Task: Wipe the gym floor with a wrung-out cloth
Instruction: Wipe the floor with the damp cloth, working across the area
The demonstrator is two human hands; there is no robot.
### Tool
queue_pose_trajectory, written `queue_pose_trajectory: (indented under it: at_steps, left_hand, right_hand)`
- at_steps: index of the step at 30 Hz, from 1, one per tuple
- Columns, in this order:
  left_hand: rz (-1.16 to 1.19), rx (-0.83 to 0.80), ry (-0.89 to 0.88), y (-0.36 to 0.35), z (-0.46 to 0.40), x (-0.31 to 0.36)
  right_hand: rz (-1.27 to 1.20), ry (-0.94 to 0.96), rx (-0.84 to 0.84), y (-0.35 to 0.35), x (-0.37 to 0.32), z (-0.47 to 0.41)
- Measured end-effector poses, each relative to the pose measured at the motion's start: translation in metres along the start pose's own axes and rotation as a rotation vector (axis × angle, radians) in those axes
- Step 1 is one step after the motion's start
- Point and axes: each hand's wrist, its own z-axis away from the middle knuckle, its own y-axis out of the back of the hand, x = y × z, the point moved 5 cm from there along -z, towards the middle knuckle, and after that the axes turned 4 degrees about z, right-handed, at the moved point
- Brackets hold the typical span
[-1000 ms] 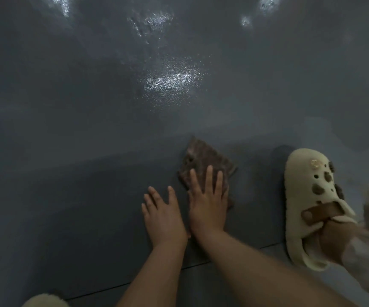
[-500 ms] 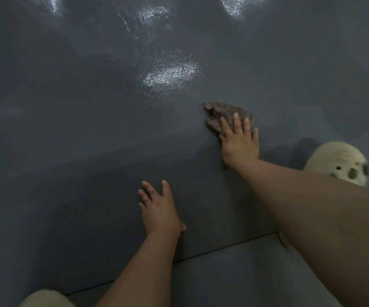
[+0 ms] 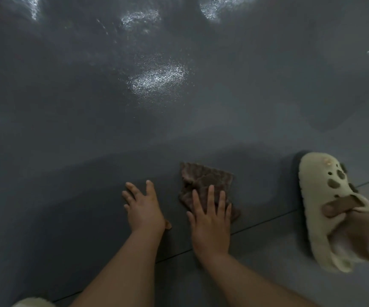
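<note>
I see the gym floor (image 3: 90,129) first, a dark grey sheet that fills nearly the whole view. Its far half carries speckled, shiny patches under the lights, which I read as damp from wiping, though glare alone could give the same look. The near band, up to the seam line running under my wrists, looks duller. From that I judge the wiping is under way but not finished: the strip close to me and out to the left shows no clear sheen, and I cannot see how much floor lies outside the view.

Next in size is a cream clog (image 3: 325,202) at the right, on a foot, with brown spots and a brown strap.

My right hand (image 3: 210,220) lies flat with fingers straight and spread, pressing down on the near part of the cloth (image 3: 203,180). My left hand (image 3: 143,207) is flat on the bare floor just beside it, fingers straight, holding nothing, apparently propping me.

The cloth, brown and rumpled, lies on the floor between the left hand and the clog.
</note>
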Motion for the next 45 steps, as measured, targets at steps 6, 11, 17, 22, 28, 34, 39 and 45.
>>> queue_pose_trajectory:
  at_steps: [6, 11, 17, 22, 28, 34, 39, 45]
  left_hand:
    - [0.017, -0.003, -0.003, -0.001, -0.002, 0.000]
    - [0.020, -0.014, 0.005, -0.001, -0.004, 0.000]
    - [0.035, -0.014, 0.000, -0.001, -0.005, 0.000]
    - [0.034, -0.008, -0.012, -0.001, -0.004, -0.001]
    - [0.051, -0.016, 0.000, 0.000, -0.004, 0.000]
    - [0.041, -0.008, -0.007, 0.000, -0.005, 0.000]
    - [0.071, -0.006, -0.022, 0.000, -0.006, 0.000]
    - [0.086, -0.002, -0.012, -0.001, -0.005, 0.001]
  right_hand:
    - [0.082, 0.075, -0.013, 0.018, 0.017, -0.061]
    - [0.077, 0.110, -0.094, 0.043, 0.027, -0.116]
    - [-0.074, -0.158, 0.104, 0.062, 0.051, -0.114]
    - [-0.140, -0.343, 0.087, 0.071, 0.060, -0.110]
    - [-0.305, 0.307, 0.284, 0.073, 0.017, -0.082]
    - [-0.301, 0.508, 0.119, 0.046, 0.001, -0.032]
    - [-0.437, 0.420, 0.066, 0.070, 0.011, -0.057]
    - [-0.283, 0.004, 0.320, 0.117, 0.057, -0.149]
